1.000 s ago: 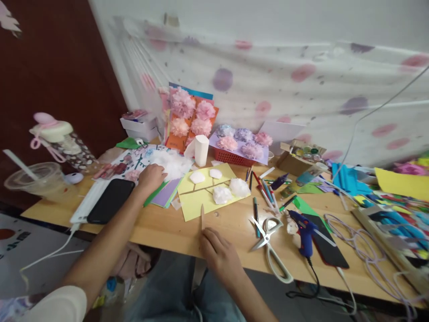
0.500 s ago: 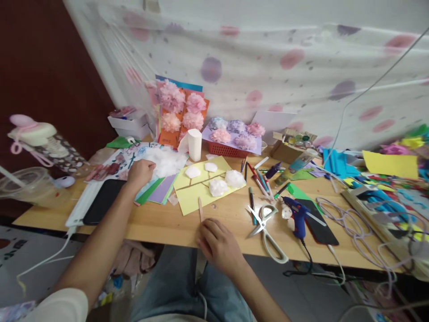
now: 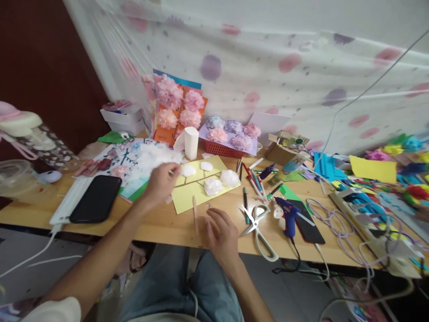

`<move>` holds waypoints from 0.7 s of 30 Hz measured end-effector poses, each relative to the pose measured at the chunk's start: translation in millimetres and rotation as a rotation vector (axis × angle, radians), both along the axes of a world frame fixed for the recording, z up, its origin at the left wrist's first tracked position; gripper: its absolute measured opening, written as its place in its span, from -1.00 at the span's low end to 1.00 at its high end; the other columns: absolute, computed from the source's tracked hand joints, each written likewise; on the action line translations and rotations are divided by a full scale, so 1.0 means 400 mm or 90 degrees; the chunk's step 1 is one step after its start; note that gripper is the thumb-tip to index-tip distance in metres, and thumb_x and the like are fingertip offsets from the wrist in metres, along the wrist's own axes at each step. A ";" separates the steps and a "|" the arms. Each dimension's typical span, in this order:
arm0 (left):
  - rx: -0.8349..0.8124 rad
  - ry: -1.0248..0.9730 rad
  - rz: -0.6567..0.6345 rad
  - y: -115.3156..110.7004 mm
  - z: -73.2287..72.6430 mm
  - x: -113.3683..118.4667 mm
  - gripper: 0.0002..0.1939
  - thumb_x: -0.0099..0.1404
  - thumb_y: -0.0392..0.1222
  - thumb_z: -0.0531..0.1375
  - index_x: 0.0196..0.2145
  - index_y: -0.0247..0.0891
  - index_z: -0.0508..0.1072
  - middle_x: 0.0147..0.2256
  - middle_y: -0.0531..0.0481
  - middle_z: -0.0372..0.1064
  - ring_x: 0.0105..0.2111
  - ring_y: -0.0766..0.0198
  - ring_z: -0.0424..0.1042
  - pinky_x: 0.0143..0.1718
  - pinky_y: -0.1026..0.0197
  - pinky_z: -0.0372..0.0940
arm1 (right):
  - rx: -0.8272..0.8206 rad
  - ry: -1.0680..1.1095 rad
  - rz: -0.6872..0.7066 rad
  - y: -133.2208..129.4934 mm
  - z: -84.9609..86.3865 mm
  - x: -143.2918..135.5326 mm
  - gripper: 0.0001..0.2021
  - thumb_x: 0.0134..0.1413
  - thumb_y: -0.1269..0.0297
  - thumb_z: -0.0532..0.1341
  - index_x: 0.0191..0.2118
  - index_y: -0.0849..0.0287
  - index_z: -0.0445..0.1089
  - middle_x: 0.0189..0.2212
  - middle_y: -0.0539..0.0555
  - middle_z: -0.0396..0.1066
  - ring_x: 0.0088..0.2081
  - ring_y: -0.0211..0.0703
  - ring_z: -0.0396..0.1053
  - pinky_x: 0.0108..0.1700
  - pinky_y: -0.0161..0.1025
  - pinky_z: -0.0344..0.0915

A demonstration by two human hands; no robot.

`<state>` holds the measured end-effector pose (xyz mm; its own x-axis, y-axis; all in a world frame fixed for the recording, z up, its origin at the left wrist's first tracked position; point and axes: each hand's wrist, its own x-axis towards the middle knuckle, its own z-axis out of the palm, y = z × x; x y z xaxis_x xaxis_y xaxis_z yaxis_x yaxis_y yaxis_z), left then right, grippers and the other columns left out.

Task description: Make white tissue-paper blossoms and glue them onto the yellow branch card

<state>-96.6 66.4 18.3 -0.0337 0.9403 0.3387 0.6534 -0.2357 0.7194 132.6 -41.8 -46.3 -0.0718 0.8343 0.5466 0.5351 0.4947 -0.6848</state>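
My left hand (image 3: 162,182) is pinched closed at the left edge of a yellow sheet (image 3: 182,203); what its fingertips hold is too small to make out. Brown branch lines run across the sheet, with two flat white pads (image 3: 188,170) and two fuller white puffs (image 3: 213,186) along them. Behind that hand lies a loose heap of white cotton (image 3: 161,155). Over the table's front edge my right hand (image 3: 223,232) is open, thumb and fingers apart, with nothing in it. A flat wooden stick (image 3: 195,215) lies just left of it.
Scissors (image 3: 257,230) lie right of my right hand, then a blue glue gun (image 3: 287,214) with its cord. Markers (image 3: 256,181) are scattered behind. A black phone (image 3: 96,199) is at left. Paper-flower cards (image 3: 181,107) stand at the back; coiled cable (image 3: 330,219) is at right.
My left hand has moved right, from beside the cotton to the yellow sheet's edge. My right hand has let go of the wooden stick and opened, shifting slightly right.
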 end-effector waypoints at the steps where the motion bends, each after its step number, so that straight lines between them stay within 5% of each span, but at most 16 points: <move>1: -0.070 -0.116 -0.094 -0.028 -0.008 0.053 -0.70 0.31 0.02 0.14 -0.33 -0.26 0.49 -0.32 -0.09 0.51 -0.27 0.14 0.44 -0.20 0.16 0.34 | -0.031 0.063 -0.038 0.004 0.005 0.003 -0.81 0.27 0.30 0.19 -0.07 0.14 0.49 -0.10 0.21 0.53 -0.08 -0.02 0.51 -0.03 -0.05 0.51; 4: -0.313 -0.427 -0.260 -0.099 -0.038 0.185 -0.62 0.24 0.13 0.22 -0.37 -0.30 0.48 -0.36 -0.08 0.48 -0.34 0.22 0.44 -0.35 0.26 0.34 | -0.151 0.259 -0.120 0.014 0.020 0.018 -0.76 0.24 0.15 0.24 -0.07 0.15 0.50 -0.11 0.20 0.54 -0.10 -0.02 0.53 -0.13 -0.10 0.54; 7: -0.417 -0.594 -0.285 -0.137 -0.061 0.252 -0.53 0.12 0.21 0.35 -0.35 -0.34 0.52 -0.35 -0.09 0.48 -0.37 0.27 0.44 -0.42 0.31 0.33 | -0.220 0.394 -0.126 0.016 0.027 0.033 -0.69 0.18 0.05 0.30 -0.07 0.15 0.50 -0.14 0.18 0.55 -0.14 -0.02 0.54 -0.12 -0.08 0.53; 12: -0.466 -0.676 -0.260 -0.153 -0.078 0.273 -0.46 -0.03 0.20 0.47 -0.35 -0.37 0.56 -0.38 -0.09 0.52 -0.37 0.25 0.48 -0.39 0.30 0.39 | -0.272 0.463 -0.066 0.008 0.026 0.037 -0.68 0.11 0.03 0.35 -0.13 0.14 0.52 -0.18 0.14 0.57 -0.19 -0.04 0.55 -0.13 -0.09 0.52; 18: -0.541 -0.739 -0.302 -0.169 -0.076 0.260 -0.41 0.16 0.28 0.33 -0.28 -0.43 0.58 -0.30 -0.24 0.58 -0.29 0.13 0.55 -0.28 0.18 0.47 | -0.267 0.403 -0.160 0.001 0.029 0.028 -0.72 0.03 0.10 0.36 -0.20 0.18 0.53 -0.35 0.11 0.55 -0.35 -0.10 0.52 -0.29 -0.19 0.48; 21: -0.523 -0.697 -0.343 -0.177 -0.075 0.253 -0.51 0.10 0.15 0.43 -0.26 -0.39 0.60 -0.24 -0.18 0.59 -0.22 0.15 0.54 -0.20 0.22 0.47 | -0.264 0.378 -0.170 -0.007 0.038 0.028 -0.75 0.07 0.10 0.34 -0.24 0.19 0.53 -0.37 0.10 0.54 -0.37 -0.12 0.50 -0.31 -0.21 0.46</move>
<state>4.7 -4.2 -11.8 0.4933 0.8339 -0.2474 -0.3264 0.4411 0.8360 143.7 -44.7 -31.3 0.3687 0.9270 0.0692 0.0852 0.0404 -0.9955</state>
